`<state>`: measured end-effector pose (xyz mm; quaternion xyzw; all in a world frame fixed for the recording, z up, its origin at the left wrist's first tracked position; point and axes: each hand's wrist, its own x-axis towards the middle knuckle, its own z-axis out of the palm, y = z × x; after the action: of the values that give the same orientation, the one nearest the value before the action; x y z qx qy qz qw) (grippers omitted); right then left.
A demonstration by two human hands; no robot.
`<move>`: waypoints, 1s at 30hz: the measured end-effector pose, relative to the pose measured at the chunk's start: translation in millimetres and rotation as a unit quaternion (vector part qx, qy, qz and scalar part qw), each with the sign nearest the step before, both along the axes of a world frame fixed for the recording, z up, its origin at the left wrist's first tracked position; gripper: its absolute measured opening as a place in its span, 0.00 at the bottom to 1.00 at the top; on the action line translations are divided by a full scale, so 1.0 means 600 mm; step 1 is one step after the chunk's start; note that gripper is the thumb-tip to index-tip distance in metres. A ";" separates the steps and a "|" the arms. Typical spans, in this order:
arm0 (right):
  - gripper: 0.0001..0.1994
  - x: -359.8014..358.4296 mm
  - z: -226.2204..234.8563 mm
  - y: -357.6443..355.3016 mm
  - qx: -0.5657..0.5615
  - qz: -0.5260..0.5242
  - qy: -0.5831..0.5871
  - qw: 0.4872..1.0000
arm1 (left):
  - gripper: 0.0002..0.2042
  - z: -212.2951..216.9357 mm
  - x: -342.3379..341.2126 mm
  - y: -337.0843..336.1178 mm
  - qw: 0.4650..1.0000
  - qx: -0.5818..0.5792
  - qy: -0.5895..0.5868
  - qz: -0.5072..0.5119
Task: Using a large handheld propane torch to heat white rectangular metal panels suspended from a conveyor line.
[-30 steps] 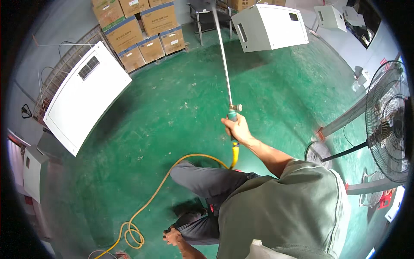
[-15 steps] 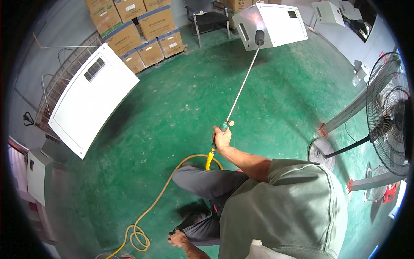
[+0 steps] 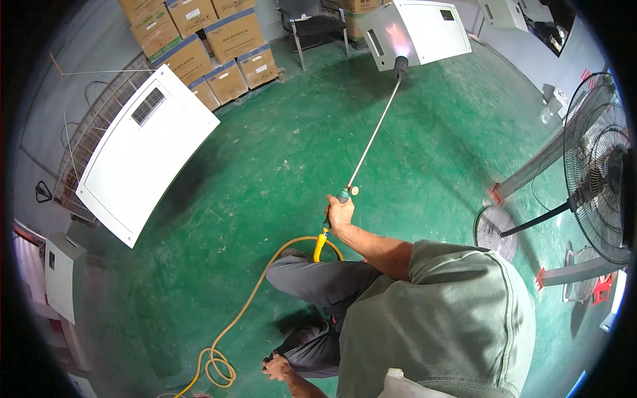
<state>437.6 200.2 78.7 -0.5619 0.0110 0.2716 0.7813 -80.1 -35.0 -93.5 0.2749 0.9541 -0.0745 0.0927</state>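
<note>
A long metal spray lance (image 3: pixel 373 136) is held by the right hand (image 3: pixel 340 213), grip wrapped round its handle end, arm extended fwd, nozzle at a white cabinet (image 3: pixel 419 30). Likely light, stiff, tip-wobbly; the yellow hose (image 3: pixel 265 292) drags. Left hand (image 3: pixel 277 366), fingers loose, holding nothing, rests by the shoe.

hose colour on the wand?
Yellow: the hose runs from the wand handle across the green floor, clearest in the head view.

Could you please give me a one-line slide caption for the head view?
Right hand aims a long torch wand with yellow hose at a white panel; left hand rests low.
</note>
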 end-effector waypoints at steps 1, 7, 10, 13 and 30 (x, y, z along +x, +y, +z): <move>0.12 0.001 -0.002 0.001 -0.005 -0.003 -0.003 1.000 | 0.30 -0.010 -0.005 -0.002 1.000 0.016 0.012 0.002; 0.12 0.025 -0.031 0.012 -0.020 -0.010 0.001 1.000 | 0.29 -0.026 -0.014 -0.007 0.998 0.011 0.046 -0.034; 0.12 0.052 -0.051 0.019 -0.055 -0.016 -0.010 0.998 | 0.28 -0.021 -0.001 0.004 1.000 0.022 0.020 0.001; 0.11 0.069 -0.056 0.022 -0.087 -0.006 -0.010 0.996 | 0.28 -0.015 -0.005 0.003 0.999 0.027 0.008 0.016; 0.11 0.217 -0.030 0.034 -0.215 0.015 -0.048 0.975 | 0.26 0.011 -0.005 -0.005 0.998 -0.040 -0.025 -0.040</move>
<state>567.8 220.4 60.8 -0.7293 0.0235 0.2476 0.6374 -82.9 -37.9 -86.7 0.3107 0.9359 -0.1097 0.1244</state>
